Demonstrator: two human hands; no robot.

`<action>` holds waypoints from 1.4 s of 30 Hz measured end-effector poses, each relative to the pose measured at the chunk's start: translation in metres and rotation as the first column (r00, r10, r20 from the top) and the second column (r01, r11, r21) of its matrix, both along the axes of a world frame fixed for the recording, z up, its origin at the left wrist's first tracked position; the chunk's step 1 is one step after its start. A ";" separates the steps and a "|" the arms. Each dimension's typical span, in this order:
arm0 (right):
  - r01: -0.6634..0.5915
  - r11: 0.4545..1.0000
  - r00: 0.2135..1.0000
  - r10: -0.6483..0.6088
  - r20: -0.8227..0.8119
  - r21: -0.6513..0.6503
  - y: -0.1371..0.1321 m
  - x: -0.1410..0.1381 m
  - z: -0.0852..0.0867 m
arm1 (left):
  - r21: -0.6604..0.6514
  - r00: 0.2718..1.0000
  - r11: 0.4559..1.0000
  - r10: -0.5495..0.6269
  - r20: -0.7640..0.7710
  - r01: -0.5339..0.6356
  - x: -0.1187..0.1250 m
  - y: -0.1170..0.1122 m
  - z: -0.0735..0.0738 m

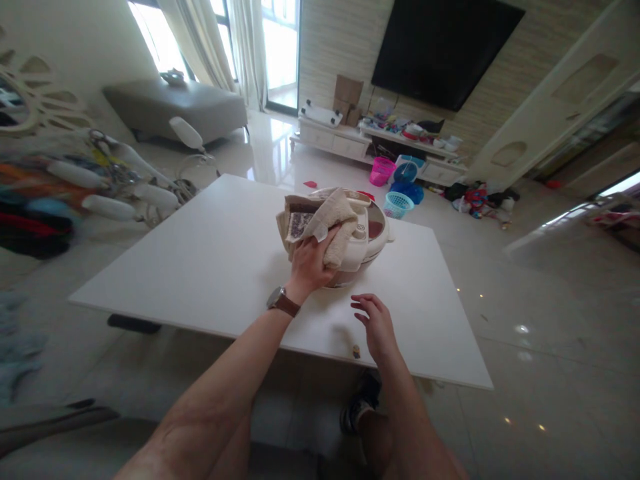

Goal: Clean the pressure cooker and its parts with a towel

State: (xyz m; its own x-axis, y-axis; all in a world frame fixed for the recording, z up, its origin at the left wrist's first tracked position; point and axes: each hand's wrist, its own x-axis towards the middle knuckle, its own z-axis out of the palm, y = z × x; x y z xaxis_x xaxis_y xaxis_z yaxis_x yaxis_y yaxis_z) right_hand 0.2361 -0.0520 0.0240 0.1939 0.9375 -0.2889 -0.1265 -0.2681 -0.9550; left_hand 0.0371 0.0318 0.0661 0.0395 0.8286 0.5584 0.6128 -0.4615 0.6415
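A white and brown rice cooker [367,233] stands on the white table [210,247]. Against its left side and top, my left hand [313,263] presses a folded beige towel [337,210], fingers wrapped into the cloth. Part of the towel shows a dark patterned patch. My right hand [375,320] is above the table near its front edge, fingers apart and holding nothing. Close to that hand, a small brown and yellow item [356,351] sits at the edge; it is too small to name.
Beyond the table, a pink basket [382,171] and a light blue basket [399,204] stand on the floor before a white cabinet [330,141]. A fallen lamp [150,193] with white shades lies at the left. A grey bench [175,107] is farther back.
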 end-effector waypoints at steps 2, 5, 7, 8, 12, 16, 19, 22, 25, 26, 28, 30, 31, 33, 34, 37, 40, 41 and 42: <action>-0.005 1.000 1.000 0.005 -0.006 0.008 0.004 -0.001 0.002 | 0.007 0.999 0.999 0.036 0.011 -0.037 -0.004 0.005 -0.003; 0.012 1.000 1.000 -0.012 -0.016 0.007 0.013 -0.005 0.002 | 0.059 0.996 0.994 0.091 0.025 -0.093 -0.011 0.014 -0.008; 0.053 0.999 0.998 -0.052 -0.025 0.013 0.020 -0.008 0.001 | 0.088 0.989 0.987 0.127 0.075 -0.134 -0.013 0.017 -0.013; 0.082 0.996 0.996 -0.081 -0.030 0.019 0.023 -0.010 0.001 | 0.097 0.984 0.984 0.141 0.107 -0.152 -0.013 0.019 -0.016; 0.174 0.985 0.981 -0.172 -0.087 0.011 0.030 -0.020 0.000 | 0.110 0.968 0.975 0.173 0.182 -0.195 -0.009 0.017 -0.026; 0.147 0.989 0.979 -0.147 -0.140 -0.014 0.028 -0.028 0.002 | 0.136 0.991 0.986 0.081 0.105 -0.095 -0.002 0.006 -0.021; 0.133 0.991 0.982 -0.134 -0.135 -0.020 0.027 -0.032 0.002 | 0.076 0.999 0.997 0.017 0.041 -0.020 0.006 -0.002 -0.009; 0.130 0.991 0.983 -0.133 -0.125 -0.033 0.027 -0.034 0.002 | 0.021 0.996 0.999 0.047 0.070 -0.048 0.011 -0.003 -0.001; 0.128 0.991 0.984 -0.133 -0.121 -0.044 0.029 -0.034 0.000 | 0.036 0.982 0.994 0.099 0.163 -0.106 0.009 0.003 -0.005; 0.132 0.990 0.983 -0.136 -0.121 -0.045 0.031 -0.034 -0.001 | 0.056 0.972 0.990 0.116 0.202 -0.130 0.007 0.006 -0.009; 0.145 0.988 0.981 -0.150 -0.123 -0.047 0.033 -0.034 -0.001 | 0.101 0.946 0.978 0.149 0.288 -0.184 0.004 0.011 -0.018; 0.162 0.986 0.977 -0.167 -0.132 -0.048 0.034 -0.034 0.000 | 0.123 0.906 0.966 0.165 0.389 -0.229 0.000 0.016 -0.028; 0.169 0.984 0.974 -0.174 -0.142 -0.048 0.035 -0.034 0.001 | 0.121 0.877 0.962 0.168 0.449 -0.247 -0.001 0.018 -0.033; 0.178 0.983 0.969 -0.183 -0.167 -0.040 0.034 -0.035 0.005 | 0.090 0.790 0.958 0.169 0.590 -0.273 -0.006 0.022 -0.041; 0.182 0.983 0.967 -0.185 -0.178 -0.036 0.033 -0.034 0.007 | 0.062 0.730 0.958 0.171 0.662 -0.280 -0.010 0.024 -0.044; 0.197 0.980 0.962 -0.198 -0.186 -0.028 0.029 -0.032 0.010 | -0.055 0.504 0.953 0.207 0.839 -0.299 -0.022 0.033 -0.052; 0.209 0.977 0.960 -0.212 -0.183 -0.032 0.029 -0.027 0.010 | -0.194 0.276 0.921 0.293 0.915 -0.337 -0.034 0.042 -0.057; 0.213 0.976 0.958 -0.216 -0.187 -0.035 0.029 -0.025 0.010 | -0.243 0.223 0.907 0.330 0.917 -0.343 -0.037 0.044 -0.059; 0.220 0.975 0.956 -0.224 -0.191 -0.039 0.030 -0.024 0.009 | -0.287 0.196 0.896 0.366 0.910 -0.339 -0.040 0.045 -0.061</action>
State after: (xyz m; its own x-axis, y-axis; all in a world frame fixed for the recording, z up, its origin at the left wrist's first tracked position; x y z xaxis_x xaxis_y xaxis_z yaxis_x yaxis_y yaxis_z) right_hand 0.2119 -0.0216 0.0331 0.3355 0.8717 -0.3573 -0.3661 -0.2288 -0.9020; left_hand -0.0026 0.0773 0.0052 -0.7870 0.6159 -0.0349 -0.3140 -0.3512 0.8821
